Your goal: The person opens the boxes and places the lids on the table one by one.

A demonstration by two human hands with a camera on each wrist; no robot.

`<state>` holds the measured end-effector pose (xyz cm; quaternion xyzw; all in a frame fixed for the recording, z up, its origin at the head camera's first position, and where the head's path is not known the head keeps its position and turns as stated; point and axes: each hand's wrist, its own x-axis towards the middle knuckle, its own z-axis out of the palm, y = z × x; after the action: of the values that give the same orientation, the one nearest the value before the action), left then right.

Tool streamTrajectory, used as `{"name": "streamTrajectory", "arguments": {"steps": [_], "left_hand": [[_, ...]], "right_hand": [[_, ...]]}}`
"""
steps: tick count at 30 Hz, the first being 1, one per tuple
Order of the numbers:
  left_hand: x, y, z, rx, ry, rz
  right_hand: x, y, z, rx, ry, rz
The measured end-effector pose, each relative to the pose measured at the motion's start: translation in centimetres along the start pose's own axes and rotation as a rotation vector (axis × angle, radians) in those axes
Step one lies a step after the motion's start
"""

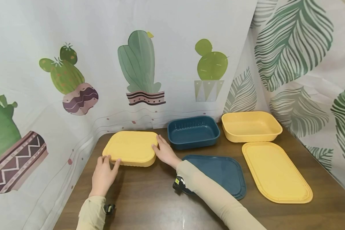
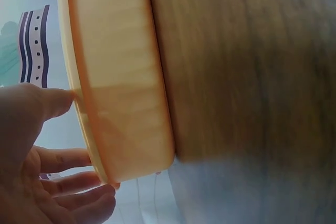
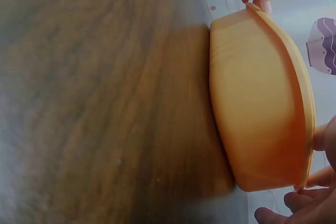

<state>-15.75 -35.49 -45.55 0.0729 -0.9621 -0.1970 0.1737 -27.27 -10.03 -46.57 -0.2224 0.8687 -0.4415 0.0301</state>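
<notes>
A yellow lidded box sits at the table's left back, its flat yellow lid covering the top. At the front left corner, my left hand holds the lid's edge between thumb and fingers. My right hand grips the lid's right edge, thumb toward the front. From the left wrist view, the left thumb and fingers meet the rim around one corner. The right wrist view has the right fingers bent at the rim of the opposite corner. The box's far side is hidden.
An open dark blue box and an open yellow box stand along the back. In front of them lie a dark blue lid, partly under the right forearm, and a yellow lid. Printed curtains hang behind the wooden table.
</notes>
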Motion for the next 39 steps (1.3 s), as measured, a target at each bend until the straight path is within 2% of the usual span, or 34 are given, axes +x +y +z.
{"name": "streamTrajectory", "arguments": {"steps": [7,14,18,21,24,27,31,34,39], "left_hand": [[-0.5,0.5,-0.3,0.039,0.029,0.026],[-0.7,0.6,-0.4,0.048,0.032,0.011],[-0.3,-0.1,-0.6,0.021,0.006,0.011],[0.6,-0.8,-0.7,-0.008,-0.009,0.057],[1.8,-1.3,-0.6,-0.017,-0.033,0.119],[2.3,-1.7,-0.8,-0.016,-0.084,0.137],[2.3,-1.9,-0.9,-0.032,-0.174,0.104],[2.2,-1.7,-0.6,-0.043,-0.208,0.1],[1.7,-1.3,0.0,-0.025,-0.179,0.129]], "right_hand": [[0.6,0.3,-0.1,-0.025,0.003,0.009],[0.9,0.4,-0.3,-0.061,-0.024,0.005],[0.4,0.1,-0.6,-0.05,-0.082,0.042],[-0.5,-0.3,-0.9,-0.02,-0.107,0.072],[-1.6,-0.9,-1.3,-0.023,-0.112,0.054],[-2.3,-1.5,-1.2,-0.044,-0.135,0.02],[-2.4,-1.7,-0.9,-0.053,-0.15,-0.002],[-2.2,-1.5,-0.8,-0.034,-0.14,0.011],[-1.5,-0.7,-0.4,-0.009,-0.116,0.018]]}}
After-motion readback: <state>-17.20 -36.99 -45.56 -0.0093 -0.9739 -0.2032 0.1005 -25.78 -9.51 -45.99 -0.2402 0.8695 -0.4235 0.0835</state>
